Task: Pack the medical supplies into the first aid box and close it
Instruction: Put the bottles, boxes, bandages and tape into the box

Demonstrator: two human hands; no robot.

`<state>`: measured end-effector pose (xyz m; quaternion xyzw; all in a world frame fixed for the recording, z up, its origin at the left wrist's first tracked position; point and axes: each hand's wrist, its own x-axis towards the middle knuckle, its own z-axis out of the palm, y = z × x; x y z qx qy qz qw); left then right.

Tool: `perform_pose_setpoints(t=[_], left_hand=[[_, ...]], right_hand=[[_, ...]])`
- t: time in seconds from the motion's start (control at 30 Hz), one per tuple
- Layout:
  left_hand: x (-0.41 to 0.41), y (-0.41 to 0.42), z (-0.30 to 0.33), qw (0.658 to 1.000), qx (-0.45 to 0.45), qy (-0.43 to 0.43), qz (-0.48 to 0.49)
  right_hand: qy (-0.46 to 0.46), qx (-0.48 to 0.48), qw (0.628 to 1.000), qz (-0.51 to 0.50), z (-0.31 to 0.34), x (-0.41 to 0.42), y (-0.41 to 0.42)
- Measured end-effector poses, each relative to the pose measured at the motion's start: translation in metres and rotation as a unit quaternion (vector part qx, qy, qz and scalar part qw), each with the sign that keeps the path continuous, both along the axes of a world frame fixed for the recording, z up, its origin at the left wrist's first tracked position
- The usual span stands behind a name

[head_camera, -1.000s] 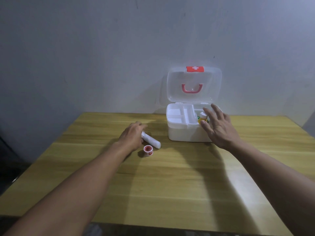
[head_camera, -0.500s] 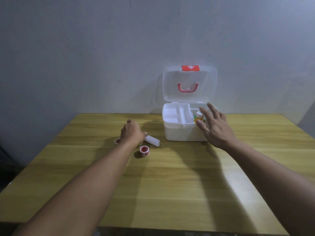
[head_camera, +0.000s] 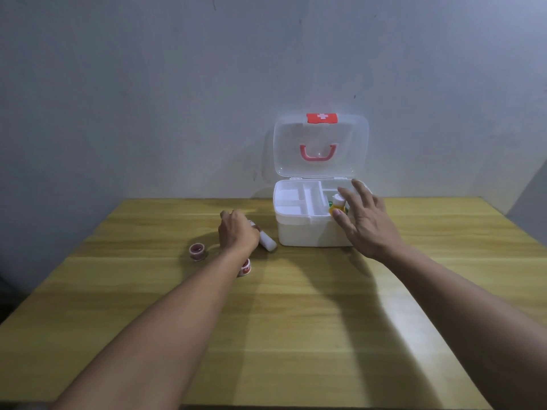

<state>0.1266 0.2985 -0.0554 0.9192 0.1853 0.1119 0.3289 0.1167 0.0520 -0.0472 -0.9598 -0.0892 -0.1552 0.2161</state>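
From the head camera, the first aid box [head_camera: 307,229] stands open near the table's [head_camera: 296,335] far edge, lid upright. The right hand [head_camera: 367,223], fingers spread, hovers over a small bottle [head_camera: 337,202] inside. The left hand [head_camera: 236,235] curls around a white roll [head_camera: 268,242]. Two tape rolls [head_camera: 197,251] lie beside it.

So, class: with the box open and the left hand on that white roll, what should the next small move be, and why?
Probably lift the white roll and carry it to an empty compartment of the first aid box. The left hand is already closed over its end, the lid stands open, and the left compartments look empty.
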Motion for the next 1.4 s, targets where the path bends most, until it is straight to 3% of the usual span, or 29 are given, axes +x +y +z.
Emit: perform_pose_setpoints(t=[0.3,0.47,0.7,1.0,1.13,1.4], left_hand=[[0.003,-0.011,0.001,0.995,0.008,0.095,0.000],[0.003,-0.003,0.004,0.998,-0.001,0.049,-0.047],[-0.002,0.009,-0.006,0.996,0.058,0.034,-0.066],[-0.002,0.022,0.020,0.996,-0.027,-0.082,-0.022],[0.007,0.003,0.055,0.989,-0.056,-0.126,-0.054],[0.026,-0.048,0.071,0.984,0.014,-0.089,-0.154]], right_hand=[[-0.005,-0.003,1.000,0.000,0.000,0.000,0.000],[-0.003,-0.007,1.000,-0.002,0.000,-0.001,0.001],[-0.002,-0.012,1.000,-0.003,0.001,-0.001,0.001],[0.002,-0.006,1.000,-0.001,0.002,-0.001,0.001],[0.001,-0.009,1.000,0.001,0.003,-0.002,0.001],[0.003,-0.010,1.000,-0.001,0.005,-0.004,0.000]])
